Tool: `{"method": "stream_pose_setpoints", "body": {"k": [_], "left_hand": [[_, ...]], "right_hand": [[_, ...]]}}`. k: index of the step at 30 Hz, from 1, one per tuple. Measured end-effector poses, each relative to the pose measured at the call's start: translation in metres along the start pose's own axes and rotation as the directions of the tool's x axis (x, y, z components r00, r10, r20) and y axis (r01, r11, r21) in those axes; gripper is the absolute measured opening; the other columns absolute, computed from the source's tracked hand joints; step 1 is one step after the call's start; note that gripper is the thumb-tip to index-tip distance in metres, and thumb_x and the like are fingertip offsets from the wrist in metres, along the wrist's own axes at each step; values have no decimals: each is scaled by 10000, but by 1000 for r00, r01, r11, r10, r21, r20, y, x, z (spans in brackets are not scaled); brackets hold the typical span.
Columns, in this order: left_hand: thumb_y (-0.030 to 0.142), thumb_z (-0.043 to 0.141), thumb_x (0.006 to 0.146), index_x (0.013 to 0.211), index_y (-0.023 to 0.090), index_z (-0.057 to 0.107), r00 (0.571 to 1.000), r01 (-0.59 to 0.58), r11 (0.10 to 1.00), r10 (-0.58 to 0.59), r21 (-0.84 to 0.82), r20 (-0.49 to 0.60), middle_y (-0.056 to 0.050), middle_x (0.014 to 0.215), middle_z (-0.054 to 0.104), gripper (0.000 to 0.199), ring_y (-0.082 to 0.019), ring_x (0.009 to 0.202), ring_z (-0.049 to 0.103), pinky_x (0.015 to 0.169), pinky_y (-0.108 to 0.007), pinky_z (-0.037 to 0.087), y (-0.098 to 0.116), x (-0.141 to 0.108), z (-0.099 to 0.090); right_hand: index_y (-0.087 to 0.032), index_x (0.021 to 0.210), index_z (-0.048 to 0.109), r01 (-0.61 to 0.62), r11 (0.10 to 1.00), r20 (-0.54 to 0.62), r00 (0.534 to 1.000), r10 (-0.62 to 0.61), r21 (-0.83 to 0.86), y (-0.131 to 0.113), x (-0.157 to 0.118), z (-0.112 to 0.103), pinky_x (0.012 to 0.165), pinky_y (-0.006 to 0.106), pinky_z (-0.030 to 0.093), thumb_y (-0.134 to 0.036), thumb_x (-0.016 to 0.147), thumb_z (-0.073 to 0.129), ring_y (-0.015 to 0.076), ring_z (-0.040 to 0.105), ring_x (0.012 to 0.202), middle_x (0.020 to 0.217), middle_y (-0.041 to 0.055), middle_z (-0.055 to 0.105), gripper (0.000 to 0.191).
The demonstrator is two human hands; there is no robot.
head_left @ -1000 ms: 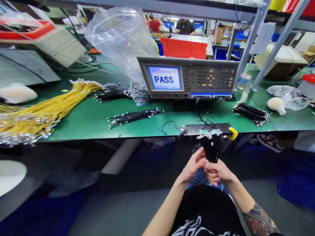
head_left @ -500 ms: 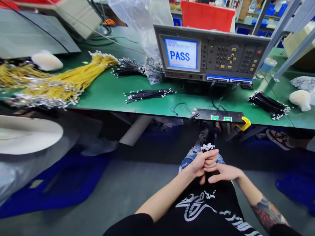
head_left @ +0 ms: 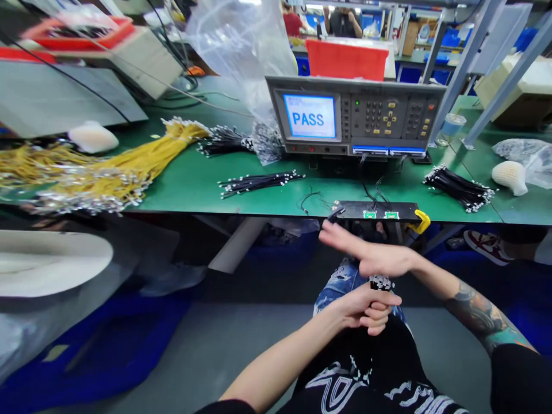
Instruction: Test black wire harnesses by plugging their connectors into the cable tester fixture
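Observation:
My left hand (head_left: 371, 307) is wrapped round a bundle of black cables (head_left: 382, 283) in front of my body. White connectors stick out above the fist, and more white ends show below it against my black shirt. Just above the bundle, my right hand (head_left: 368, 253) is flat with its fingers stretched to the left, holding nothing. Its palm hovers close over the white connector ends; whether it touches them I cannot tell. Beyond the hands, at the bench edge, lies a black test fixture (head_left: 357, 210) with two small green boards and a yellow clamp (head_left: 422, 221).
A tester (head_left: 357, 118) showing PASS stands on the green bench (head_left: 190, 198). Black cable bundles lie at its left (head_left: 261, 183) and right (head_left: 460, 187). Yellow cables (head_left: 142, 164) are heaped at the far left. A white stool seat (head_left: 52, 261) stands below them.
My right hand has risen from beside the left fist to above the bundle's connector ends, fingers now stretched left. My left hand still grips the bundle. The camera view has tilted up.

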State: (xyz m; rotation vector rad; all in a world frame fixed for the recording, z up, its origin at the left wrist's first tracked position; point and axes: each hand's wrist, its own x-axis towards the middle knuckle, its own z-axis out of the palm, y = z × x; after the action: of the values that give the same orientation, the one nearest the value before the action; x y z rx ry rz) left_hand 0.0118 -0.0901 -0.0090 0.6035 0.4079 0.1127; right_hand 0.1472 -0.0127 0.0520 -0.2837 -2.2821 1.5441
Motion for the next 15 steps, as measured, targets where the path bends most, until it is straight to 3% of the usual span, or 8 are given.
{"method": "stream_pose_setpoints", "body": {"k": [1, 3, 6, 8, 10, 12, 13, 15], "left_hand": [[338, 694, 936, 461, 232, 364, 1000, -4, 1000, 4, 19, 8, 100, 386, 259, 589, -50, 298, 215, 399, -234, 311, 2, 1, 1], [358, 727, 909, 457, 234, 378, 1000, -13, 998, 11, 61, 27, 100, 386, 270, 584, -55, 294, 231, 408, -248, 321, 4, 2, 1], [439, 859, 777, 442, 240, 354, 999, -40, 993, 37, 113, 29, 105, 371, 278, 638, -62, 292, 243, 393, -270, 336, 6, 4, 0], [492, 893, 723, 444, 239, 353, 998, -59, 988, 58, 141, 8, 112, 375, 273, 658, -56, 301, 238, 389, -264, 339, 8, 5, 0], [536, 883, 718, 458, 230, 407, 999, -51, 984, 52, 171, -6, 116, 387, 273, 622, -50, 312, 230, 395, -245, 325, 10, 5, 1], [557, 901, 683, 460, 224, 423, 999, -35, 981, 39, 193, -21, 120, 392, 269, 624, -37, 322, 204, 394, -224, 277, 12, 4, 2], [561, 920, 654, 451, 222, 405, 999, -26, 979, 33, 200, -33, 121, 391, 265, 650, -31, 328, 189, 390, -214, 239, 12, 3, 2], [551, 961, 583, 429, 221, 343, 997, -10, 977, 26, 212, -74, 114, 387, 268, 717, -24, 343, 179, 383, -209, 162, 13, 3, 4]], "right_hand": [[-246, 1711, 232, -15, 1000, 104, 995, 14, 11, 0, -1, 5, 1311, 518, -52, -786, 990, 433, 301, -95, 1653, 1801, 85, -10, 923], [-248, 1712, 230, -54, 998, 164, 985, 50, 18, 0, -9, 8, 1317, 526, 17, -754, 1005, 452, 313, -50, 1657, 1802, 99, 10, 898], [-296, 1712, 227, 53, 999, -139, 989, -54, -13, -2, -23, 1, 1315, 499, -6, -784, 1002, 396, 306, -11, 1664, 1811, 70, 31, 878], [-305, 1715, 212, 60, 997, -235, 970, -69, -48, -3, -27, 1, 1315, 506, -10, -779, 998, 418, 314, -31, 1664, 1813, 66, -3, 884], [-299, 1714, 210, -13, 998, -83, 997, 8, -55, -2, -28, 5, 1308, 569, -11, -751, 987, 494, 335, -64, 1660, 1810, 81, -24, 902], [-294, 1707, 241, -114, 991, 88, 989, 121, -75, -3, -30, 9, 1291, 636, -7, -763, 958, 541, 360, -105, 1652, 1807, 88, -37, 933], [-288, 1708, 235, -130, 988, 62, 989, 135, -78, -5, -33, 8, 1289, 633, -29, -797, 937, 539, 359, -135, 1648, 1807, 78, -56, 972], [-297, 1710, 237, -107, 992, -130, 987, 97, -73, -11, -37, 3, 1310, 572, -32, -876, 905, 470, 338, -117, 1655, 1815, 44, -34, 1018]]}}
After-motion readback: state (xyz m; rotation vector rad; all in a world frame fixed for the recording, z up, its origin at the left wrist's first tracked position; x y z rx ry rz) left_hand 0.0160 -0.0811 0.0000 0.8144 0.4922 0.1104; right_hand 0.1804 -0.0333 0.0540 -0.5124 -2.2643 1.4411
